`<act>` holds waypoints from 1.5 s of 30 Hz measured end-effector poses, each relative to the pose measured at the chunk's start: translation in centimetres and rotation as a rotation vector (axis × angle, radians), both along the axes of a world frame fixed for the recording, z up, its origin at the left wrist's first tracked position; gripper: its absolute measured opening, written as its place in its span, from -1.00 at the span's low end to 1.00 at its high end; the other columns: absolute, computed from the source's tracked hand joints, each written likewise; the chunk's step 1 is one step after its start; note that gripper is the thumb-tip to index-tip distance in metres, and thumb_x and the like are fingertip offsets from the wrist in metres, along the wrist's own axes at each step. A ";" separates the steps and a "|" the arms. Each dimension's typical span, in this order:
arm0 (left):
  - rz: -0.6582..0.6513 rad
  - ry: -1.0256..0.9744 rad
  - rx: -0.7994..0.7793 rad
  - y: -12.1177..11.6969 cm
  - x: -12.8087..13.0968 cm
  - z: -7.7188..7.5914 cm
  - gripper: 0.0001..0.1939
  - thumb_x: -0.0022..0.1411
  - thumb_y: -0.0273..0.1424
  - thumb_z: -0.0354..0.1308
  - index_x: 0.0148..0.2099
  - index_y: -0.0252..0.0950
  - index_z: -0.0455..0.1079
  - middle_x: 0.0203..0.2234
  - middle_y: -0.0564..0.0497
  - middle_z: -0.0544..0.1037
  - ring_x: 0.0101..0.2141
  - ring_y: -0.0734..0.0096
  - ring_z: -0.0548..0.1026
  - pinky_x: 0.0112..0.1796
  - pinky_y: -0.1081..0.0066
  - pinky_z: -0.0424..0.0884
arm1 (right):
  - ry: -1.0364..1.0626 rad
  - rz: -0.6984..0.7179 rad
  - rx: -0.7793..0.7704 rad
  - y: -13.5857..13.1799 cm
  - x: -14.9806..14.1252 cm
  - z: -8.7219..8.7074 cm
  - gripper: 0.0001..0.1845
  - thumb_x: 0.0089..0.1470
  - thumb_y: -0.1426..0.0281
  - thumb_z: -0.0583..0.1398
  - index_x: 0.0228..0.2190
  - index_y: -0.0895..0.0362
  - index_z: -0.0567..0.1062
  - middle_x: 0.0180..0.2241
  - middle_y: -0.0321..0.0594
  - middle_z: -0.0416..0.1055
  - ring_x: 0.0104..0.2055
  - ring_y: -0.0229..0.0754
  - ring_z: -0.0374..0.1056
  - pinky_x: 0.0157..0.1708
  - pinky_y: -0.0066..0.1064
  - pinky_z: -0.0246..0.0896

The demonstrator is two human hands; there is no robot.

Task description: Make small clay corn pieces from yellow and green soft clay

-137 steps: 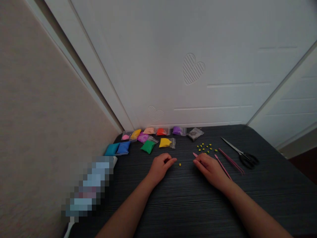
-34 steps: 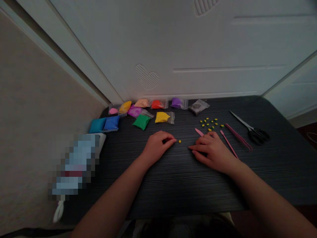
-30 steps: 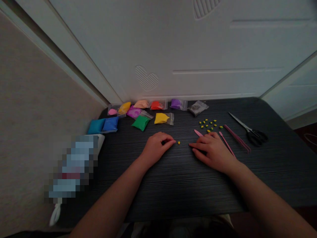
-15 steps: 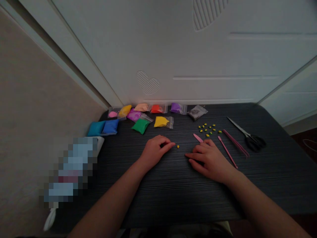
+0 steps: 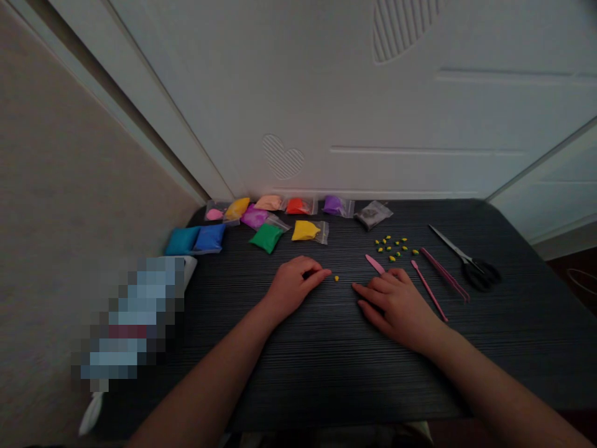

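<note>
The counter is carrying everything. The hands are both resting low over it: the left hand is closing, thumb and index tips coming together — can't tell if they're pinching anything tiny. The right hand is opening loosely, its index finger now reaching out, where earlier it was curling in; its other fingers are covering one end of a pink blade tool, grip unclear.

A pixelated item is lying by the wall side. Black-handled scissors are lying at far right, pink tweezers and a thin pink tool beside them.

Clear bags are holding coloured material: teal bag and blue bag are looking full; green bag and yellow bag are lying nearer the hands. Behind, the orange bag, magenta bag, peach bag, red bag, purple bag and grey bag are lining up; the pink bag is holding just a small lump.

Green-and-yellow pieces are clustering beyond the right hand. The yellow bit is sitting between the hands, just beside the left fingertips — apparently untouched.
</note>
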State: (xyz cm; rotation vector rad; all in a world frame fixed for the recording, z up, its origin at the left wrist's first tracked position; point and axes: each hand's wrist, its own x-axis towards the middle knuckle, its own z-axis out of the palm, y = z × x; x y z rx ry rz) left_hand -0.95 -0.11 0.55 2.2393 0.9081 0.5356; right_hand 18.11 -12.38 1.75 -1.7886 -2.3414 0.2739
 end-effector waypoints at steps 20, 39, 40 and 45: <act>0.003 -0.014 -0.005 0.0 -0.1 -0.2 -0.70 0.14 -0.19 -0.03 -0.44 -0.28 0.35 -0.51 0.08 0.42 -0.42 0.48 0.37 -0.36 0.47 0.22 | -0.126 -0.020 0.126 -1.3 -0.5 -0.3 -0.47 0.02 0.04 -0.05 -0.02 0.00 0.27 0.16 -0.09 -0.07 0.20 0.06 -0.23 0.07 0.04 -0.39; 0.024 -0.051 -0.057 -0.2 0.0 0.1 -0.71 0.12 -0.18 -0.02 -0.43 -0.28 0.36 -0.50 0.07 0.43 -0.43 0.46 0.36 -0.38 0.46 0.23 | -0.138 -0.018 0.117 -1.6 -0.5 -0.3 -0.46 0.04 0.07 -0.06 0.02 0.01 0.20 0.16 -0.06 -0.06 0.19 0.04 -0.19 0.06 0.06 -0.31; 0.033 -0.058 -0.065 -0.3 0.0 0.2 -0.72 0.11 -0.18 -0.01 -0.42 -0.28 0.35 -0.50 0.08 0.43 -0.43 0.47 0.36 -0.39 0.46 0.23 | -0.142 -0.034 0.133 -1.4 -0.4 -0.2 -0.46 0.04 0.07 -0.05 0.02 0.03 0.22 0.16 -0.04 -0.06 0.19 0.05 -0.21 0.05 0.06 -0.31; 0.064 -0.084 -0.104 -0.3 0.0 0.2 -0.74 0.08 -0.18 0.03 -0.41 -0.28 0.33 -0.53 0.10 0.41 -0.47 0.48 0.35 -0.43 0.48 0.24 | -0.139 -0.013 0.105 -2.0 -0.8 0.0 -0.45 0.04 0.07 -0.06 0.03 0.01 0.19 0.16 -0.05 -0.05 0.18 0.05 -0.16 0.06 0.06 -0.29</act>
